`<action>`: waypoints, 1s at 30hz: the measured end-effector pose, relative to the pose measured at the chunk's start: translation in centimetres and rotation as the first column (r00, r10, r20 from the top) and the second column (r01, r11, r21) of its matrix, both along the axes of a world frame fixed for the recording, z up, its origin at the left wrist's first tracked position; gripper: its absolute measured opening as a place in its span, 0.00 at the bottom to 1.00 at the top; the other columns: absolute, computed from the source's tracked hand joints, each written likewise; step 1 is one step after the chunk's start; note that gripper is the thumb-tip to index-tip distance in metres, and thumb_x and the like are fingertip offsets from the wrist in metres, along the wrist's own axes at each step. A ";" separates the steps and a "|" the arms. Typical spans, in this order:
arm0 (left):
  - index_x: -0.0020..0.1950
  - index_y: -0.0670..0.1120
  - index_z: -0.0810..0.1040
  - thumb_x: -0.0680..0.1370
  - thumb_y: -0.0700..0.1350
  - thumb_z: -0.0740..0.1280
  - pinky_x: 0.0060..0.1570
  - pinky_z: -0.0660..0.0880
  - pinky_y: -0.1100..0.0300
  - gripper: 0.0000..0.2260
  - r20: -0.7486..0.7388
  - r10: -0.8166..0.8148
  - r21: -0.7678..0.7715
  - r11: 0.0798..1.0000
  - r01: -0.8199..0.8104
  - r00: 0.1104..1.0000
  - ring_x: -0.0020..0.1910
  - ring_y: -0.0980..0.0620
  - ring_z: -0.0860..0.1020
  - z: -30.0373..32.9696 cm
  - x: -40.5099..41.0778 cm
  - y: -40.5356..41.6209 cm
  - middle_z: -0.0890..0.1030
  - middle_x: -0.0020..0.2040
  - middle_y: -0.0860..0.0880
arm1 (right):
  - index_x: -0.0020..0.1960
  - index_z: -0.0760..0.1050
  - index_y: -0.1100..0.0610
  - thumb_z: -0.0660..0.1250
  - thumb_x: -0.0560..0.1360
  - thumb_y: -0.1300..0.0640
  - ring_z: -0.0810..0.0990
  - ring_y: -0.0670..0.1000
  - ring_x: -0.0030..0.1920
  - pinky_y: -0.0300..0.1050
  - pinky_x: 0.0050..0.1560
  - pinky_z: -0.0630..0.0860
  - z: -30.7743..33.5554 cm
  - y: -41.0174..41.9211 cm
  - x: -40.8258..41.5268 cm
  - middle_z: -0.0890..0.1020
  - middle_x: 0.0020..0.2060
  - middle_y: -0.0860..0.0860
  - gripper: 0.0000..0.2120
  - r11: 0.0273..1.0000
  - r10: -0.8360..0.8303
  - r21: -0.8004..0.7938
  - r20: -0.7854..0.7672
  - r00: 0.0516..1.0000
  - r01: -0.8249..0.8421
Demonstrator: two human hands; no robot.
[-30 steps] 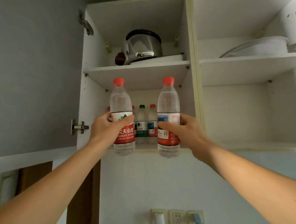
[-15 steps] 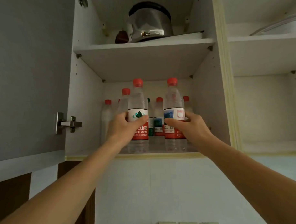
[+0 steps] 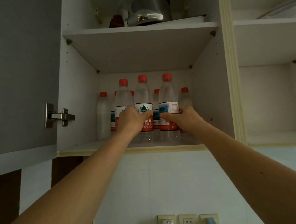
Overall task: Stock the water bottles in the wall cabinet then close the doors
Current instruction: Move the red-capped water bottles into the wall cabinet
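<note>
Each hand, left hand (image 3: 132, 120) and right hand (image 3: 181, 118), grips one upright clear red-capped plastic bottle (image 3: 143, 102) near the shelf's front edge (image 3: 111, 150).

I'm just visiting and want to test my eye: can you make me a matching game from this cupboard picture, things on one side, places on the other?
Things:
1. kettle
2. door hinge
3. wall sockets
4. bottle with mountain label

Places:
A. in the left hand
B. upper shelf
C. below the cupboard
D. inside of the open door

Pairs: 1-B, 2-D, 3-C, 4-A
</note>
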State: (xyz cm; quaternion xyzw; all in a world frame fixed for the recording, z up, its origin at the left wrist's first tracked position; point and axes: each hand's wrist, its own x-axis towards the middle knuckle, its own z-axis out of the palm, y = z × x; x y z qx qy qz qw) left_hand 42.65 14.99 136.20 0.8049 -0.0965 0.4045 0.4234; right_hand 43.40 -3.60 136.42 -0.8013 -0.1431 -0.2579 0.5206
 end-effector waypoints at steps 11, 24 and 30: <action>0.65 0.42 0.76 0.78 0.53 0.73 0.49 0.78 0.53 0.21 0.004 0.059 -0.009 0.998 -0.059 0.998 0.51 0.50 0.79 -0.5 -4.6 0.0 0.81 0.59 0.45 | 0.72 0.70 0.53 0.70 0.79 0.49 0.80 0.48 0.49 0.38 0.41 0.77 -0.9 -1.2 -5.2 0.82 0.61 0.53 0.24 0.977 -0.125 -0.148 0.193 0.973 0.154; 0.59 0.43 0.80 0.81 0.53 0.68 0.47 0.76 0.63 0.15 0.222 0.019 0.097 0.994 -0.042 0.975 0.47 0.58 0.78 -4.7 -19.7 -4.0 0.81 0.49 0.51 | 0.46 0.77 0.51 0.62 0.80 0.51 0.75 0.50 0.49 0.47 0.46 0.72 -5.9 -5.3 -19.1 0.78 0.46 0.47 0.07 0.905 -0.091 -0.340 0.433 0.897 0.256; 0.55 0.48 0.80 0.81 0.54 0.67 0.38 0.68 0.74 0.11 0.105 -0.008 0.133 0.991 -0.006 0.994 0.44 0.63 0.76 -10.3 -25.2 -5.8 0.79 0.46 0.56 | 0.65 0.77 0.56 0.65 0.81 0.49 0.77 0.53 0.56 0.44 0.52 0.72 -12.8 -6.4 -24.1 0.78 0.58 0.53 0.17 0.888 -0.063 -0.425 0.266 0.962 0.176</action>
